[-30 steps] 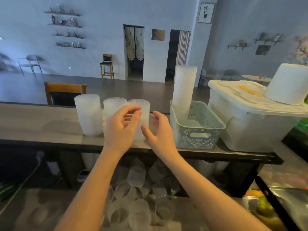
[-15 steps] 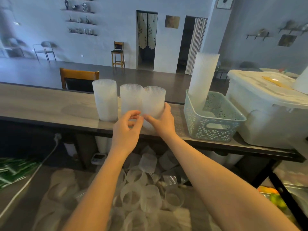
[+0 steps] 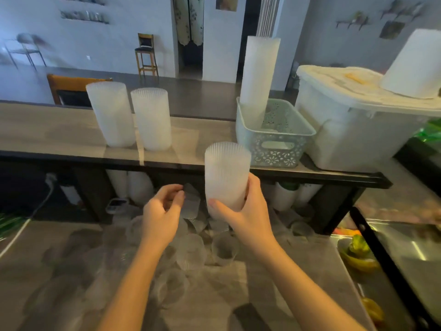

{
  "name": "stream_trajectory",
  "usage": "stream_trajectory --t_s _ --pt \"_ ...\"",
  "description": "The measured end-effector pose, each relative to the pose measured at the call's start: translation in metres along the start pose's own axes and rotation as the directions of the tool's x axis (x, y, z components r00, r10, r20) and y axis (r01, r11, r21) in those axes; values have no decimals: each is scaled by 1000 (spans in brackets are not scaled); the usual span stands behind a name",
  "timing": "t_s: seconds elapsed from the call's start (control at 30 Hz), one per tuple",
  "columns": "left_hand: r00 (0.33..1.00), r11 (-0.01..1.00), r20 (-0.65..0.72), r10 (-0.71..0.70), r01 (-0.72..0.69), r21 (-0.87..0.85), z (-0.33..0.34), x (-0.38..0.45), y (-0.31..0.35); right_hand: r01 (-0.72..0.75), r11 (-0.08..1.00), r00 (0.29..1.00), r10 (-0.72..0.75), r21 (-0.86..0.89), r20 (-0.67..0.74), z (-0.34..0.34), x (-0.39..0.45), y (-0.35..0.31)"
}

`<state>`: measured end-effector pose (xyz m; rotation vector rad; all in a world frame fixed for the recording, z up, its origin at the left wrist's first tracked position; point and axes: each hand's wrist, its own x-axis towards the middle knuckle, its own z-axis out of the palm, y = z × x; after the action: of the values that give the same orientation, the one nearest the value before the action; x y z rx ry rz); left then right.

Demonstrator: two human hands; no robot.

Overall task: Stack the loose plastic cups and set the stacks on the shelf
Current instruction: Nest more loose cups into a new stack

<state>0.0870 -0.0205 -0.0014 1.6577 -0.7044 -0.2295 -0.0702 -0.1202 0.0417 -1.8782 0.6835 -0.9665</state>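
Frosted, ribbed plastic makes up the held cup stack point(image 3: 226, 177), which is gripped near its base by the right hand point(image 3: 248, 218), thumb on the near side and fingers curled round the far side; it is kept upright, off the shelf point(image 3: 59, 137) and in front of its near edge. The left hand point(image 3: 162, 216) is seen just beside it at the same height, fingers loosely curled with fingertips drawn toward the thumb; whether anything is pinched there cannot be told. Two more stacks are stood on the shelf: the left stack point(image 3: 111, 114) and the middle stack point(image 3: 151, 119), set close together and upside down. Further right, a tall stack point(image 3: 259, 77) is leaned in the far left corner of a pale green perforated basket point(image 3: 276, 149), with a white lidded bin point(image 3: 353, 130) just beside the basket and a paper roll point(image 3: 415, 65) placed on its lid. Below the shelf, loose cups point(image 3: 191, 249) are scattered on the lower surface, some on their sides.
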Motion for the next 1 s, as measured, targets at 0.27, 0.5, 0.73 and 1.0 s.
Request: stream_trajectory --t_s 0.27,0.5,0.73,1.0 --pt "997 641 51 52 -73 764 43 -52 -62 -221 974 975 221 -52 -17 -30 -71 76" --pt "998 391 -15 54 -7 920 64 -69 -69 -295 948 955 297 -119 0 -38 -95 105" --pt "1000 352 -15 0 14 936 67 -71 -87 -338 932 940 342 -134 8 -47 -102 116" --pt "996 455 -23 83 -17 890 62 -72 -88 -362 921 930 368 -143 17 -51 -105 123"
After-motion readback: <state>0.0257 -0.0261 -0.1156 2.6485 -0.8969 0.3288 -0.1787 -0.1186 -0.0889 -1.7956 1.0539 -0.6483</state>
